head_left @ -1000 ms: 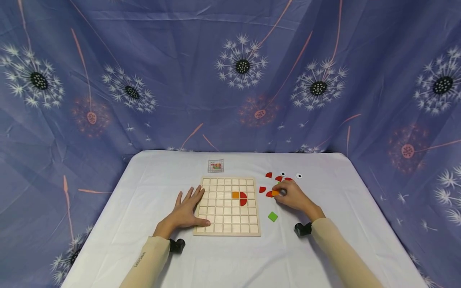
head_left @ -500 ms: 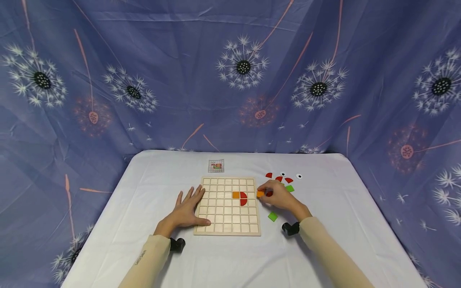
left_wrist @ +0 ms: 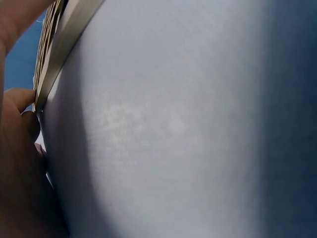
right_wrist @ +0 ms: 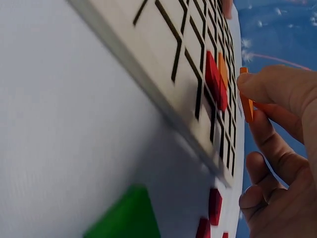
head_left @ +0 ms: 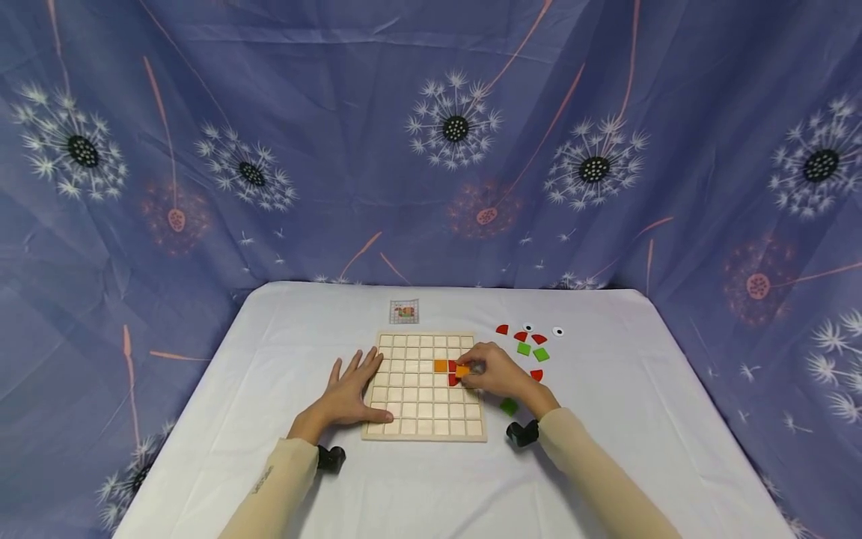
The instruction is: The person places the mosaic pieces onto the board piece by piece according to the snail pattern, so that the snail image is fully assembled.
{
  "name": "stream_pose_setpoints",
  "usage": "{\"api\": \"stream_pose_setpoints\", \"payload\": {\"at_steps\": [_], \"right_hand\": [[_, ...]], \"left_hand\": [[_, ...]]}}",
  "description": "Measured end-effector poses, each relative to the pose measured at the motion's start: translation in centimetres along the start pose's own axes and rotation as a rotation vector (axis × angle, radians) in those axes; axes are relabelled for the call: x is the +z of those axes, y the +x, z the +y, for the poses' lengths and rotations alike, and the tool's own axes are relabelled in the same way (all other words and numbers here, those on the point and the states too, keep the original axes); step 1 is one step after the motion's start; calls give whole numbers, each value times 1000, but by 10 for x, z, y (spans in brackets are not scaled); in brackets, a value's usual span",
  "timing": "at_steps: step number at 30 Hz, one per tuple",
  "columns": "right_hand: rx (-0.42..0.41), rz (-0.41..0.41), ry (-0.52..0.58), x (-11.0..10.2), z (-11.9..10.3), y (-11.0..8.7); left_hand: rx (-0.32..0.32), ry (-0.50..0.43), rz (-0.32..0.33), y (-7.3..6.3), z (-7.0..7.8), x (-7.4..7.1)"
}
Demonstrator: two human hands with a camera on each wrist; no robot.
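A square wooden grid board [head_left: 424,412] lies on the white table. My left hand [head_left: 346,393] rests along its left edge, fingers spread and thumb over the lower left cells. Over the right half of the board, my right hand [head_left: 498,372] pinches an orange square tile [head_left: 462,371] between thumb and fingertips. The right wrist view shows this held tile [right_wrist: 246,101] raised above the board surface. Another orange tile [head_left: 441,366] sits in a cell, with two red quarter-circle pieces [head_left: 453,380] beside it, partly covered by the held tile.
Right of the board lie green squares [head_left: 542,354], several red quarter-circles [head_left: 536,374] and two white eye discs [head_left: 557,331]. One green square [head_left: 509,406] is nearer, beside my right wrist. A small picture card [head_left: 404,311] lies behind the board. A patterned blue curtain [head_left: 323,187] hangs behind the table.
My right hand has carried the orange tile leftward from among the loose pieces to over the board, uncovering green and red pieces. The left hand has stayed in place.
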State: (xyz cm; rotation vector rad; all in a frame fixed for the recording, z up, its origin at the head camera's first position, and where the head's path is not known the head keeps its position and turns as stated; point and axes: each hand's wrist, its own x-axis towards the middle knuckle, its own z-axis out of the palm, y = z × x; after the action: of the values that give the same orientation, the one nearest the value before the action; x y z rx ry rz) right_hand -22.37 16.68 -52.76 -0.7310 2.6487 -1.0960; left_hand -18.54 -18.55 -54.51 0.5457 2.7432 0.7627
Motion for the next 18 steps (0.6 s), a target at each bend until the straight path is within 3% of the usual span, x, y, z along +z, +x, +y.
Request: {"api": "stream_pose_setpoints", "payload": {"at_steps": [18], "right_hand": [[-77, -4, -70, 29, -15, 18]], "left_hand": [[-2, -2, 1, 2, -2, 2]]}}
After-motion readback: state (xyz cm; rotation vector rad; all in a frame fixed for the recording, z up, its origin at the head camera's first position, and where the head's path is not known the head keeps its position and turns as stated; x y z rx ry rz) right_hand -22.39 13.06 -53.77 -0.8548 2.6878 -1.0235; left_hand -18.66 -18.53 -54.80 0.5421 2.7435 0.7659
